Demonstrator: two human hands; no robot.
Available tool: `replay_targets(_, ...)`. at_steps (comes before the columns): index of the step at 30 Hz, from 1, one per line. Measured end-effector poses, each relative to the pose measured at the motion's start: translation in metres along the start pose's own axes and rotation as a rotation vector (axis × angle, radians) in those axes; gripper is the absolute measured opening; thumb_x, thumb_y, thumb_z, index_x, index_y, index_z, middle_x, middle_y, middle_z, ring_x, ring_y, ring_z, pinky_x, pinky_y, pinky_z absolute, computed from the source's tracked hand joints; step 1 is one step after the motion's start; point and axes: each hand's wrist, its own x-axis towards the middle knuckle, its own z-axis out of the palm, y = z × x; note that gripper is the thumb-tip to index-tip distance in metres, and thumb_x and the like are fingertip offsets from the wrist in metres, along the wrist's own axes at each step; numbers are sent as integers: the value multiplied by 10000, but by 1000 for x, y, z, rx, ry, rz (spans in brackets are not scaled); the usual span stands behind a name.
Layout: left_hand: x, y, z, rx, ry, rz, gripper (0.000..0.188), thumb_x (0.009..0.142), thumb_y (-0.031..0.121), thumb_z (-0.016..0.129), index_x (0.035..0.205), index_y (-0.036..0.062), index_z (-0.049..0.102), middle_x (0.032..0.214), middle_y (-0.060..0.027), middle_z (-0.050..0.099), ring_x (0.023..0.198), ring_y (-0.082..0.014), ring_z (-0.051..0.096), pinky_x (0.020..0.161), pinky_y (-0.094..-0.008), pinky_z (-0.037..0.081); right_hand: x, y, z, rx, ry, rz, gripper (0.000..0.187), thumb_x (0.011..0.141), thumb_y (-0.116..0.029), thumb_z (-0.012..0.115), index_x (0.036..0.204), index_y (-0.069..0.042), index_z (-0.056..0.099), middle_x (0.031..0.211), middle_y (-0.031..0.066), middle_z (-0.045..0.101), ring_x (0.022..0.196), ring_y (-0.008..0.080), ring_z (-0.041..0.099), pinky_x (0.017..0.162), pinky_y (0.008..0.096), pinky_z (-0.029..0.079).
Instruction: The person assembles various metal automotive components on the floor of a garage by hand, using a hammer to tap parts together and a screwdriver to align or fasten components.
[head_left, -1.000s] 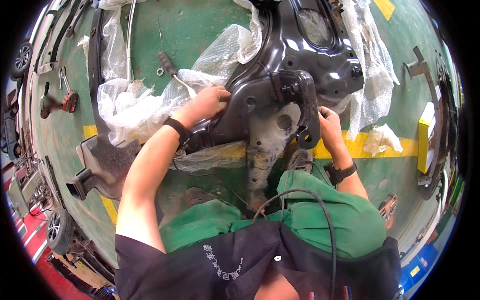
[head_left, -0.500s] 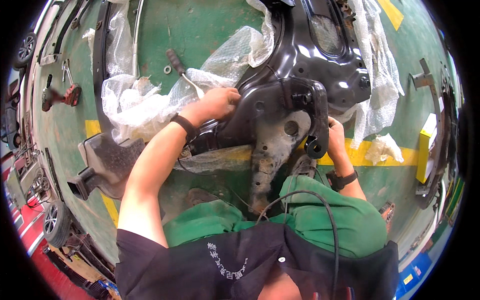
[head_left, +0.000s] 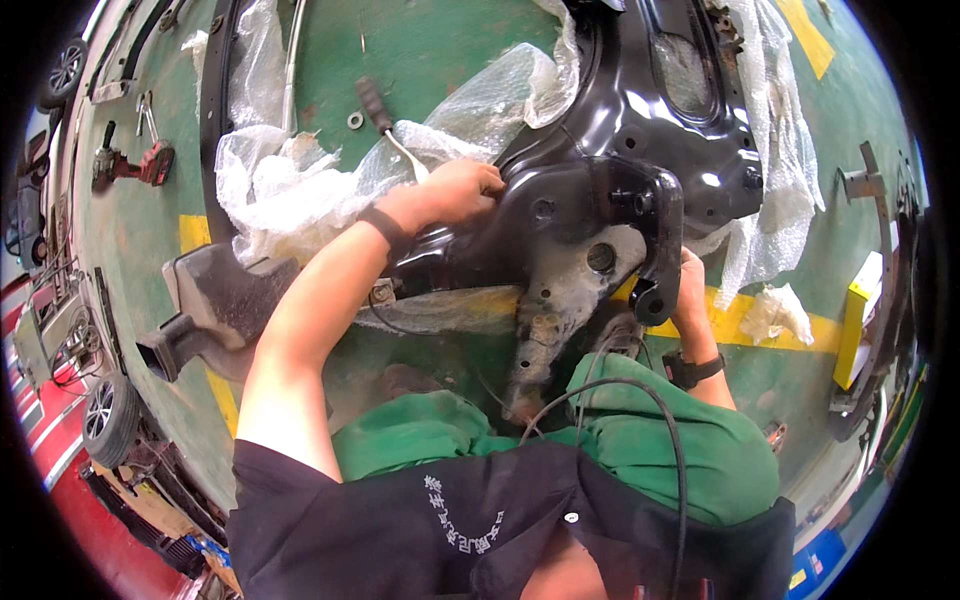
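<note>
A glossy black metal car subframe [head_left: 570, 165] lies in front of me, with rounded openings and a bracket at its near right end. My left hand [head_left: 460, 192] is closed on its left edge, fingertips partly hidden. At the right, my right hand [head_left: 691, 290] grips beside the bracket's lower end, its fingers mostly behind the metal. A dusty grey metal arm [head_left: 545, 318] with round holes slants from under the subframe toward my knees. Just beyond my left hand, a dark-handled screwdriver-like tool [head_left: 374, 105] with a pale shaft rests on bubble wrap [head_left: 280, 190].
More bubble wrap [head_left: 775, 150] lies right of the subframe. A dusty black plastic duct [head_left: 225, 300] sits at the left, with a red power tool [head_left: 150, 165] farther off. A yellow-and-white box [head_left: 857, 320] stands at the right. A dark cable [head_left: 655, 405] loops over my lap.
The view has shifted, so the subframe and both hands appear slightly farther right and lower. Both hands keep about the same places on the metal.
</note>
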Motion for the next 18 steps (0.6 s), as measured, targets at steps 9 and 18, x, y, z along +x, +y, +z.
replay_targets(9, -4, 7, 6, 63, 35, -35, 366, 760, 132, 697, 1119, 57, 691, 1126, -137, 651, 1055, -374, 636, 908, -434, 511, -1, -7, 5, -17, 44, -29, 255, 1006, -203, 633, 865, 5, 678, 766, -31, 635, 682, 34, 510, 588, 233, 440)
replay_targets(18, -15, 10, 19, 218, 239, 51, 264, 747, 85, 646, 1003, 38, 690, 1031, -118, 670, 889, -378, 669, 791, -454, 552, 7, 12, 5, -72, 74, -52, 332, 977, -234, 669, 737, -16, 596, 654, -54, 516, 623, 56, 415, 537, 272, 358)
